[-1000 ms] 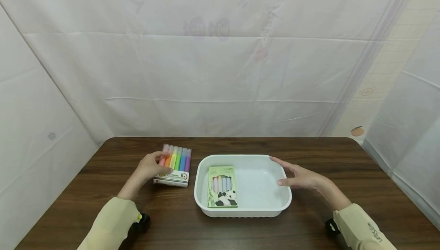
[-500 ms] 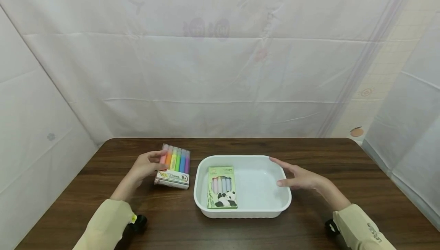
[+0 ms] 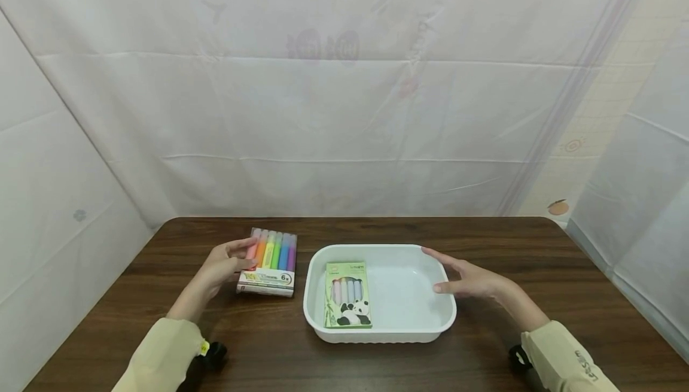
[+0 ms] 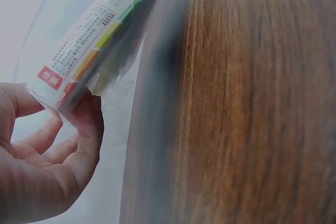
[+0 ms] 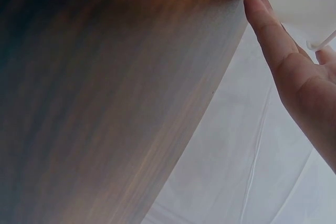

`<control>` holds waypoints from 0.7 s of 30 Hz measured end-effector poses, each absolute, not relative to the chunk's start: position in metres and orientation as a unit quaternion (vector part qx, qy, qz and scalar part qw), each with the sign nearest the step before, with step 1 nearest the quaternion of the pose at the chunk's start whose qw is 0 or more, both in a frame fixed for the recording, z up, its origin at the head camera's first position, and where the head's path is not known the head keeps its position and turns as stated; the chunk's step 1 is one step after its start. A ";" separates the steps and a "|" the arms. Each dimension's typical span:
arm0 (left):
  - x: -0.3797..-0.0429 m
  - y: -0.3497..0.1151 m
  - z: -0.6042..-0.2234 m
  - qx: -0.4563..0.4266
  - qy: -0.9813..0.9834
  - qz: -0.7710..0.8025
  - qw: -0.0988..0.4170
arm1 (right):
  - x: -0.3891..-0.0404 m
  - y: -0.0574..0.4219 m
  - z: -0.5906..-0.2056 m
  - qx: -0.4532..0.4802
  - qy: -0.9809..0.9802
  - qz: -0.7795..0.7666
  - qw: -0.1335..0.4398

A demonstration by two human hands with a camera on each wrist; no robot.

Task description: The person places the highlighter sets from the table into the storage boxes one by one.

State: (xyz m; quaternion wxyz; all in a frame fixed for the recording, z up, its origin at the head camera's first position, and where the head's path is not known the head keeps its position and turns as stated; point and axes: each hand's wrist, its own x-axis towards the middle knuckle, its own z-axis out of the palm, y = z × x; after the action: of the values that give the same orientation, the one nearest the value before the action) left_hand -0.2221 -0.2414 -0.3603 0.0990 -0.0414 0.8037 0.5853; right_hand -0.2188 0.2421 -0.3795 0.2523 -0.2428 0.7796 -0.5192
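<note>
On the left, a clear pack of highlighters (image 3: 276, 260) in rainbow colours is pinched along its left side by my left hand (image 3: 222, 265). The left wrist view shows the pack tilted, its printed end facing the camera, with thumb and fingers at one corner. A white plastic basin (image 3: 406, 299) stands in the middle. Inside it, at the left, lies a green box of pens with a panda print (image 3: 347, 294). My right hand (image 3: 473, 279) rests against the basin's right end, thumb over the rim. In the right wrist view its fingers (image 5: 273, 40) are straight along the outer wall.
Dark wood-grain table (image 3: 323, 368) underneath, its far edge near a hanging white cloth (image 3: 344, 140). White cloth also stands along the left and right sides. The highlighter pack is just left of the basin.
My left hand has drawn back slightly toward the lower left, and the highlighter pack has shifted a little with it. The right hand and the basin hold their place.
</note>
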 end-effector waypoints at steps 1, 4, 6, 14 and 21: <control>-0.222 -0.242 -0.360 -0.042 0.800 0.590 0.100 | -0.219 0.242 -0.379 -0.244 0.778 -0.520 0.253; -0.220 -0.242 -0.361 -0.041 0.791 0.601 0.103 | -0.218 0.242 -0.379 -0.245 0.779 -0.519 0.252; -0.219 -0.243 -0.361 -0.040 0.788 0.605 0.105 | -0.218 0.242 -0.379 -0.248 0.778 -0.520 0.252; -0.217 -0.246 -0.363 -0.047 0.766 0.633 0.100 | -0.217 0.242 -0.378 -0.244 0.782 -0.516 0.250; -0.215 -0.247 -0.361 -0.054 0.760 0.641 0.095 | -0.218 0.242 -0.378 -0.239 0.773 -0.527 0.261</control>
State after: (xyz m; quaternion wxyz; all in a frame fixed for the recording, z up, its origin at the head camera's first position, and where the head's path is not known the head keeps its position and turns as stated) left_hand -0.2145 -0.2469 -0.3610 0.0947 -0.0537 0.7599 0.6409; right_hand -0.2177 0.2421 -0.3777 0.2608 -0.2385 0.7726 -0.5275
